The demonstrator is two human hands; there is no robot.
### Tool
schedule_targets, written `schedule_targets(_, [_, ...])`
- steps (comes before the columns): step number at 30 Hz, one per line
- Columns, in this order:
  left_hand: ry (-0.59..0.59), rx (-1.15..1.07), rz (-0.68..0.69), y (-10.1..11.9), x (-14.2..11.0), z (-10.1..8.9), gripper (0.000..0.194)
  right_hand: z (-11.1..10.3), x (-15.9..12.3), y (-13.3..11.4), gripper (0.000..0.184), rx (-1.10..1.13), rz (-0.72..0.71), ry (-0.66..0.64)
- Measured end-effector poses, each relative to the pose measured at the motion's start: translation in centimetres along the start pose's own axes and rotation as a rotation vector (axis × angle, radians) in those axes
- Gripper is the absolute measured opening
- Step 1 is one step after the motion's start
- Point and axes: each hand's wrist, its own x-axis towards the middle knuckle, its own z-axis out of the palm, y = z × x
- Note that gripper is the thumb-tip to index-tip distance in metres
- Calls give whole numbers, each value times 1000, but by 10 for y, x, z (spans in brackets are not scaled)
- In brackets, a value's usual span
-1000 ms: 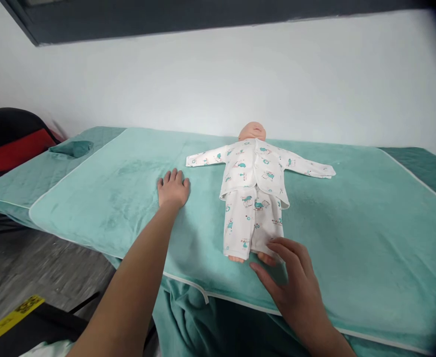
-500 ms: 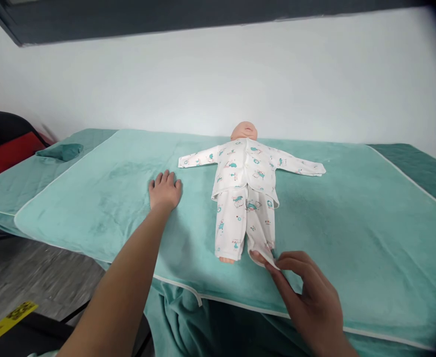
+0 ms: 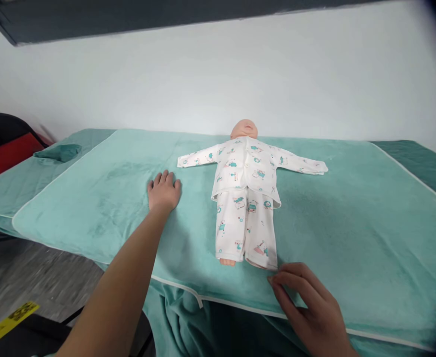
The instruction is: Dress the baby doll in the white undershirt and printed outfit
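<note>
On a light green plush cover (image 3: 351,238) a baby doll (image 3: 244,129) lies on its back, arms stretched out to both sides. It wears a white printed baby shirt (image 3: 240,168) and matching baby trousers (image 3: 229,228). Toes peek out below the trouser leg on the left; the other leg's hem hides the foot. My right hand (image 3: 310,302) is pinched at the outer corner of that hem, and the fingers partly hide the contact. My left hand (image 3: 164,191) rests flat on the cover, left of the doll, with fingers slightly spread.
A white wall (image 3: 165,84) rises behind the bed. At far left are a small green pillow (image 3: 58,152) and a black and red chair (image 3: 9,144). A yellow label (image 3: 7,325) shows at lower left. Green cloth (image 3: 180,317) hangs over the front edge.
The trouser leg by my right hand, earlier bunched with its hem lifted, now lies straighter and covers the foot. My right hand has moved slightly towards me. My left hand stays put.
</note>
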Motion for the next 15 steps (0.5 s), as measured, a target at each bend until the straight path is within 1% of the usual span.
schedule_targets(3, [1, 6, 2, 1, 0, -1, 59, -8, 12, 9, 11, -17, 60, 39])
schedule_targets(5, [-3, 10, -3, 1, -1, -1, 59, -13, 30, 16, 10, -37, 84, 71])
schedule_targets(7, [-2, 12, -8, 2, -1, -2, 59, -15, 54, 22, 13, -52, 86, 71])
schedule_targets(9, [3, 12, -9, 2, -1, -2, 59, -13, 79, 26, 18, -57, 54, 36])
schedule_targets(11, [7, 9, -7, 1, -1, -1, 59, -8, 100, 27, 23, -53, -8, -8])
schedule_targets(13, [11, 9, -7, 1, -1, -1, 58, 0, 112, 28, 24, -52, -81, -67])
schedule_targets(15, [16, 12, -9, 1, -1, -1, 58, 9, 112, 29, 22, -55, -125, -131])
